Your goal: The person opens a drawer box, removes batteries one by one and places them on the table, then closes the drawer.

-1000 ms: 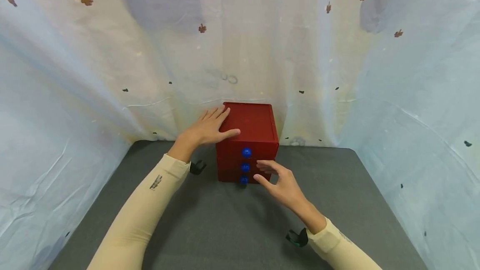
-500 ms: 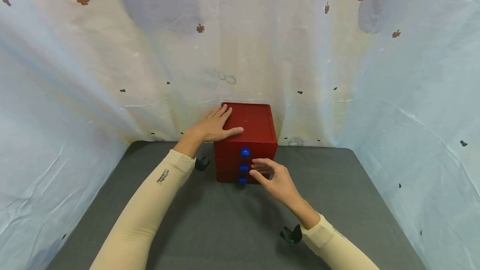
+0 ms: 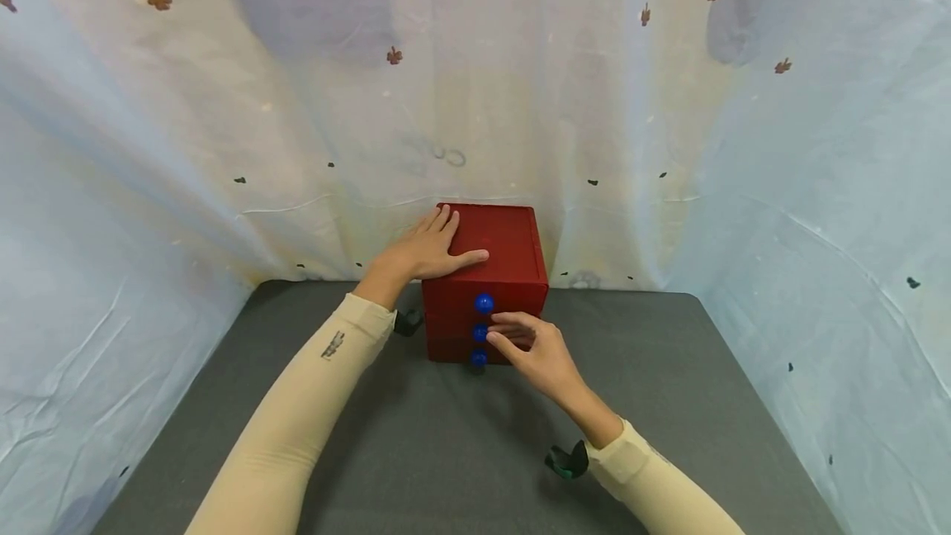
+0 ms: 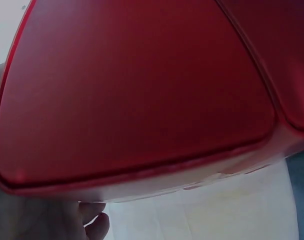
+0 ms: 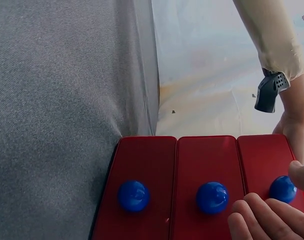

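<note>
L hand (image 3: 425,256) rests w/ fingers spread on top of the red 3-drawer box (image 3: 505,242), which sits at back ctr of the grey tabletop (image 3: 453,461). R hand (image 3: 546,360), thumb & fingers loosely parted, is by the blue knobs (image 5: 212,197) in front (contact unclear).

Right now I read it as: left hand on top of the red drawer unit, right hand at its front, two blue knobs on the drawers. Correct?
Knob count is off: the right wrist view shows three blue knobs, one per drawer front. The rest is right: left hand on top of the red drawer unit, right hand at its front.
</note>
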A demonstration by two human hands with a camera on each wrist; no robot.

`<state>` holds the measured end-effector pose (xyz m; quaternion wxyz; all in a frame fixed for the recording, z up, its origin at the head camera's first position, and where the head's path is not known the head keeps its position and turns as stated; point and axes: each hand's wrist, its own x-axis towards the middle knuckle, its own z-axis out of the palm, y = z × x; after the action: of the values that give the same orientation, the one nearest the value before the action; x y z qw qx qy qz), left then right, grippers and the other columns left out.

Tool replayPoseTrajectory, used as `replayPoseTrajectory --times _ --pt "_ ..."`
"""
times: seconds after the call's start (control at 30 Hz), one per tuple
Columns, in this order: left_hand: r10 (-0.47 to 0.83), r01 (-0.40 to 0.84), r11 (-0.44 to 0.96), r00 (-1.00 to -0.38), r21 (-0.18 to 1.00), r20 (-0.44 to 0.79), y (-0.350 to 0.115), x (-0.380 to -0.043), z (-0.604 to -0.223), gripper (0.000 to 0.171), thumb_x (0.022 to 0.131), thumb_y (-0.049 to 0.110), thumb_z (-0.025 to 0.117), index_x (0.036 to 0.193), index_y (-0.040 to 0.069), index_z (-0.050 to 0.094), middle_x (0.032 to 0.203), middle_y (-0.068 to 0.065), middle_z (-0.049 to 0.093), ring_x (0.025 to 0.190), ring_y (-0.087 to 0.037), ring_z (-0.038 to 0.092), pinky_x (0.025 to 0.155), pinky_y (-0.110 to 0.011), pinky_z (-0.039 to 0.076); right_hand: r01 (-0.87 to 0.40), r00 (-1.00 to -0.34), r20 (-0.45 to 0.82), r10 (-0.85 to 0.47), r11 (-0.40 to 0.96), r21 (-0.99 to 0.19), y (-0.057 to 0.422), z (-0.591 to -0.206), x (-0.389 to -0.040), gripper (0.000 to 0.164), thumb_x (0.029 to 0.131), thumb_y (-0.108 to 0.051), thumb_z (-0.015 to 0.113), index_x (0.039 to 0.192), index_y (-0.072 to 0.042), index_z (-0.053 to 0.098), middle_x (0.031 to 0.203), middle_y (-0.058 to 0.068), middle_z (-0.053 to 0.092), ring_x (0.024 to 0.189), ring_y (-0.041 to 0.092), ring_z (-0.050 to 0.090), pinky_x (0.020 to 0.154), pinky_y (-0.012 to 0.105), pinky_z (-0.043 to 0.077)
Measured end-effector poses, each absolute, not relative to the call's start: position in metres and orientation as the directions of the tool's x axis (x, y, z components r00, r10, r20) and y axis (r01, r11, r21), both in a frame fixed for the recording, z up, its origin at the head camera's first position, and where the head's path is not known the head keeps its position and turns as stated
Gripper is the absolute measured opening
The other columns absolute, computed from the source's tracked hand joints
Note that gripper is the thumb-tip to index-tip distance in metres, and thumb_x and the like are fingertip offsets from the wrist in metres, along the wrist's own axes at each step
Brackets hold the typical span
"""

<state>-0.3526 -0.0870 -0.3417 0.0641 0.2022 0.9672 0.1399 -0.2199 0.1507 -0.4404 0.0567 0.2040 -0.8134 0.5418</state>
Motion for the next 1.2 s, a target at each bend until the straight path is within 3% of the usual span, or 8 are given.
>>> replayPoseTrajectory --times 0.57,0.77,0.97,1.2 --pt "0.362 0.323 0.894 -0.929 0.311 -0.078 -0.079 -0.352 -0.345 0.116 0.098 0.086 0.038 0.172 0.005 0.001 0.180 -0.014 -0.011 0.166 -0.031 -0.014 0.134 -0.053 0.001 -0.360 -0.927 0.295 -0.234 0.322 -0.876 0.143 -0.443 -0.227 0.034 0.102 -0.024 0.078 0.131 -0.006 0.076 0.113 0.007 0.081 0.103 0.020 0.078 0.095 0.040 0.063" --pt "0.359 0.325 0.895 -0.931 0.305 -0.064 -0.076 -0.351 -0.347 0.115 0.099 0.085 0.038 0.172 0.006 0.000 0.180 -0.014 -0.010 0.166 -0.030 -0.013 0.135 -0.052 0.001 -0.341 -0.933 0.279 -0.226 0.318 -0.885 0.140 -0.444 -0.231 0.036 0.103 -0.022 0.077 0.133 -0.002 0.074 0.111 0.012 0.081 0.101 0.027 0.079 0.092 0.036 0.064" --pt "0.357 0.328 0.907 -0.931 0.264 -0.072 -0.075 -0.351 -0.347 0.114 0.099 0.085 0.036 0.172 0.005 -0.001 0.180 -0.015 -0.010 0.166 -0.030 -0.012 0.135 -0.049 0.000 -0.299 -0.940 0.241 -0.240 0.246 -0.922 0.136 -0.442 -0.234 0.039 0.104 -0.021 0.075 0.134 0.004 0.072 0.111 0.017 0.081 0.101 0.036 0.079 0.091 0.041 0.065" --pt "0.347 0.322 0.911 -0.936 0.257 -0.060 -0.074 -0.350 -0.348 0.115 0.099 0.085 0.037 0.172 0.005 -0.001 0.180 -0.016 -0.009 0.167 -0.031 -0.010 0.135 -0.049 0.002 -0.248 -0.948 0.206 -0.242 0.160 -0.955 0.132 -0.439 -0.238 0.035 0.106 -0.025 0.073 0.127 0.003 0.075 0.109 0.016 0.081 0.101 0.041 0.079 0.091 0.038 0.065"
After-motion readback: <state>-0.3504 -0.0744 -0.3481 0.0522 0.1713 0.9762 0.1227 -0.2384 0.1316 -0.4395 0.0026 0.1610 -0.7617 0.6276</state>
